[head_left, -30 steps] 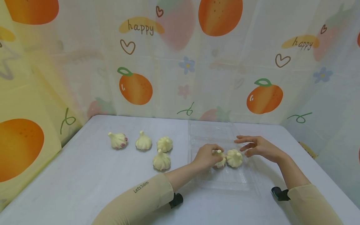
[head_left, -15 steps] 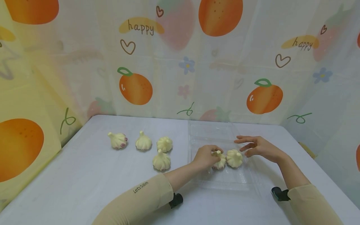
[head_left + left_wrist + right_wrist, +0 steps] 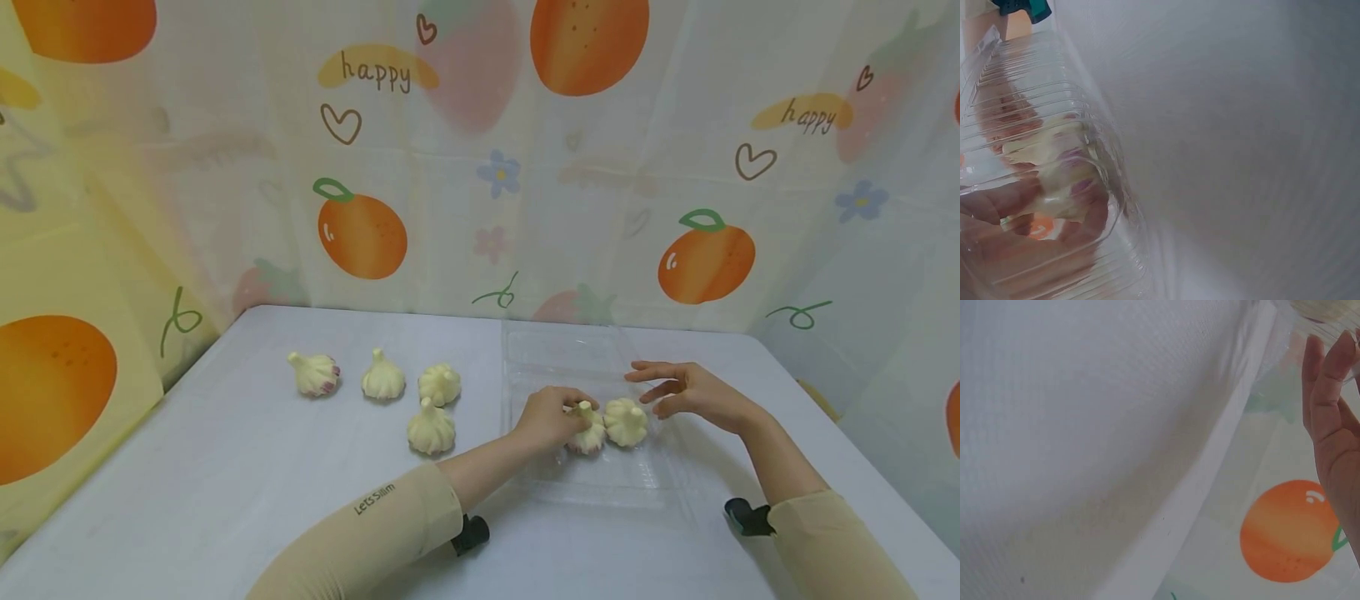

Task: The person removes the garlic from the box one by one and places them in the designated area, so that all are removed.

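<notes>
A clear plastic tray (image 3: pixel 525 358) lies on the white table, right of centre. Inside it sit two garlic bulbs side by side. My left hand (image 3: pixel 551 417) grips the left bulb (image 3: pixel 588 435), fingers curled round its stem. The right bulb (image 3: pixel 626 422) stands free beside it. My right hand (image 3: pixel 678 387) hovers just right of that bulb with fingers relaxed and spread, holding nothing. In the left wrist view the held bulb (image 3: pixel 1060 181) and my fingers (image 3: pixel 997 203) show blurred through the tray wall (image 3: pixel 1116 187). The right wrist view catches only my fingers (image 3: pixel 1329 419).
Several more garlic bulbs lie on the table left of the tray: one (image 3: pixel 315 373) on its side, one (image 3: pixel 382 380), one (image 3: pixel 439 384) and one (image 3: pixel 431 428) nearer me. A fruit-print curtain (image 3: pixel 480 167) walls the table on three sides.
Almost nothing: my left hand and its bulb have settled very slightly lower in the tray. The right hand has stayed in place.
</notes>
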The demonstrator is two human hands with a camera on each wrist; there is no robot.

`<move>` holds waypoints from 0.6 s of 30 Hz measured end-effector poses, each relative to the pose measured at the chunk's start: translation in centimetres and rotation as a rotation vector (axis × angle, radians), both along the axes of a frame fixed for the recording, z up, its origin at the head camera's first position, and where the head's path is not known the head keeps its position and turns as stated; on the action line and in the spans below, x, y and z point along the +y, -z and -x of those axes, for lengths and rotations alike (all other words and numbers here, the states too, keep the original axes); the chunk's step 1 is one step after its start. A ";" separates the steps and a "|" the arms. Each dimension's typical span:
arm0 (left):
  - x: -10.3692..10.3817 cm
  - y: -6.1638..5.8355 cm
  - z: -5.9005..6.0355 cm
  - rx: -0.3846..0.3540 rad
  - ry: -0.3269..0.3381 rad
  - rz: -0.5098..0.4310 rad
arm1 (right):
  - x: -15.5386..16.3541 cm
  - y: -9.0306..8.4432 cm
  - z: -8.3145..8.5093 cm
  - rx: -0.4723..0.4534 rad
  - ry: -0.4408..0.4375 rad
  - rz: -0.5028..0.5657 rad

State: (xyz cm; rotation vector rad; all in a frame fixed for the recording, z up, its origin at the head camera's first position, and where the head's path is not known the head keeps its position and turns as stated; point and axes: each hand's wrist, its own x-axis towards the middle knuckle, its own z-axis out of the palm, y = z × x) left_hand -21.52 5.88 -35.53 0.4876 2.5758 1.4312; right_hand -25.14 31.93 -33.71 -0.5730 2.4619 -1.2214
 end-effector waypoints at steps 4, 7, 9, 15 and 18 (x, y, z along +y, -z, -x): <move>0.1 0.0 0.0 -0.001 -0.004 -0.002 | 0.0 -0.1 -0.1 0.007 0.021 -0.024; 0.1 -0.1 -0.1 0.003 -0.006 -0.002 | -0.1 -0.1 -0.2 0.010 0.028 -0.031; 0.1 -0.2 -0.1 -0.004 -0.006 -0.007 | -0.1 -0.1 -0.2 0.013 0.023 -0.024; 0.2 -0.4 -0.2 -0.022 0.000 -0.032 | -0.2 -0.1 -0.2 0.019 0.021 -0.028; 0.2 -0.5 -0.3 -0.027 0.009 -0.037 | -0.2 -0.1 -0.2 0.029 0.017 -0.036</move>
